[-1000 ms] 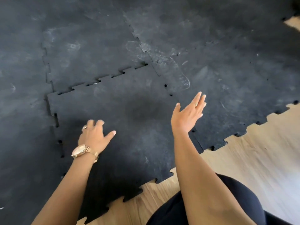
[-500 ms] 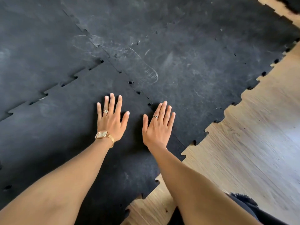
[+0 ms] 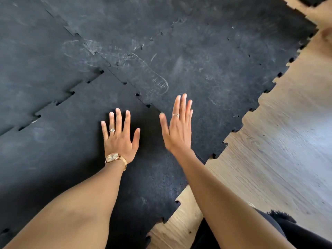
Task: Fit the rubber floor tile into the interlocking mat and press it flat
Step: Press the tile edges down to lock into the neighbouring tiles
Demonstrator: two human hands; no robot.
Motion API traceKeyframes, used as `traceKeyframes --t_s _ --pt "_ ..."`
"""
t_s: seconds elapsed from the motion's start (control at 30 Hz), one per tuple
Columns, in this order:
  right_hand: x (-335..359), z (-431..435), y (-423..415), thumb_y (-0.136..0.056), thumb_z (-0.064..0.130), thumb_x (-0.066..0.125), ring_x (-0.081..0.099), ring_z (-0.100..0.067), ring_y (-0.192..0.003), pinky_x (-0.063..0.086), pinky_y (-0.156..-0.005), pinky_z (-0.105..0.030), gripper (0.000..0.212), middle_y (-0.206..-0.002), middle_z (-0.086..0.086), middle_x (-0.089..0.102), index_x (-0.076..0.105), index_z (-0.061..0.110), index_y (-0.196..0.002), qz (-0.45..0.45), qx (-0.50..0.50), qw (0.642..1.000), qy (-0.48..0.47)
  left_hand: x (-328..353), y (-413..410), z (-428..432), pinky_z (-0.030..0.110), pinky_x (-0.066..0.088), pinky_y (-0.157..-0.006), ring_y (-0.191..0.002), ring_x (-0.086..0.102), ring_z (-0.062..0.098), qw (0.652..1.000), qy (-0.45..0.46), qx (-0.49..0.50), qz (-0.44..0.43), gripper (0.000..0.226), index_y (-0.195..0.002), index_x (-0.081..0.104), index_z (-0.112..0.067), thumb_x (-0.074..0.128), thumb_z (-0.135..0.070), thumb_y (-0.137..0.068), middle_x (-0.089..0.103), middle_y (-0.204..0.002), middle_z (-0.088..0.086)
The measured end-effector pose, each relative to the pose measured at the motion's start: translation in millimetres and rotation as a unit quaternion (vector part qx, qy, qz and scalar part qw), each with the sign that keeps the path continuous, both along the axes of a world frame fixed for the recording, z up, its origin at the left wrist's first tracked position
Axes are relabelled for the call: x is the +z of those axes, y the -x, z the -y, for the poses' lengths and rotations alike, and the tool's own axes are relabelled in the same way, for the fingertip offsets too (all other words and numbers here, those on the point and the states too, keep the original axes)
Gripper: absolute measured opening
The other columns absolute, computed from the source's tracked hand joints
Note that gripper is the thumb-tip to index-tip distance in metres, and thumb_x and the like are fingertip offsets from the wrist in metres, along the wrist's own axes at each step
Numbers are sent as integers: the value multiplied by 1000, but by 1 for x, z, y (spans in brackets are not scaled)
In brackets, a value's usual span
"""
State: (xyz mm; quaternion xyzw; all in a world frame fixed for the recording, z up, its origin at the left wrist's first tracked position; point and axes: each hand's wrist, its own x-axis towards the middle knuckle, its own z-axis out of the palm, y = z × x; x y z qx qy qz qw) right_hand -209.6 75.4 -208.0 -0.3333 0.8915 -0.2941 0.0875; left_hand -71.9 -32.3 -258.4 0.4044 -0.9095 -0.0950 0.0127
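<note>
The black rubber floor tile (image 3: 71,150) lies in the near-left part of the view, its toothed edges meeting the black interlocking mat (image 3: 206,60) on its far and right sides. Small gaps show along both seams. My left hand (image 3: 120,136), with a gold watch and a ring, lies flat on the tile with fingers spread. My right hand (image 3: 178,128) is open and lifted a little above the right seam, slightly blurred, holding nothing.
Light wooden floor (image 3: 278,150) runs along the right and near side past the mat's toothed border. A dusty shoe print (image 3: 149,76) marks the mat beyond the hands. My dark-clothed leg (image 3: 287,236) is at the bottom right.
Both hands came down flat near the tile's right seam. Since then my right hand has lifted off the surface; my left hand stays pressed flat.
</note>
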Motion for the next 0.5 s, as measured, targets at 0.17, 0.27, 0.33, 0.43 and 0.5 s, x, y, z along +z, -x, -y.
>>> traceKeyframes --t_s 0.17,0.27,0.33,0.43,0.5 --pt "-6 7 43 -102 48 17 -13 -30 -149 -4 -120 -53 65 -164 -6 -2 5 12 -155 -102 0 994 -25 -6 2 1 56 4 -120 -150 10 33 1000 -1 1 -27 67 -154 20 -18 25 -50 -97 14 -162 13" --pt "-45 -5 46 -98 56 7 -20 -30 -147 -13 -112 -67 68 -164 -3 -7 0 22 -155 -103 80 972 -197 -8 1 0 56 3 -120 -150 9 33 999 8 6 -36 67 -155 19 -17 25 -50 -96 13 -162 14" --pt "-49 -5 46 -97 57 7 -24 -30 -146 -19 -109 -67 67 -164 -1 -9 -3 24 -155 -103 78 969 -212 -7 0 0 56 3 -119 -150 9 34 999 8 3 -35 67 -154 18 -16 24 -50 -96 13 -162 15" --pt "-44 1 50 -94 61 4 -26 -29 -145 -19 -110 -66 72 -163 -1 -13 -8 23 -154 -122 88 963 -225 -4 0 1 57 3 -119 -149 9 34 999 10 2 -37 68 -154 19 -16 24 -50 -96 13 -162 15" --pt "-46 -3 52 -91 65 2 -30 -27 -143 -15 -111 -66 77 -163 -1 -15 -10 22 -153 -125 134 956 -229 -4 -1 1 56 3 -119 -150 9 33 999 6 4 -37 68 -154 19 -16 24 -50 -96 13 -162 15"
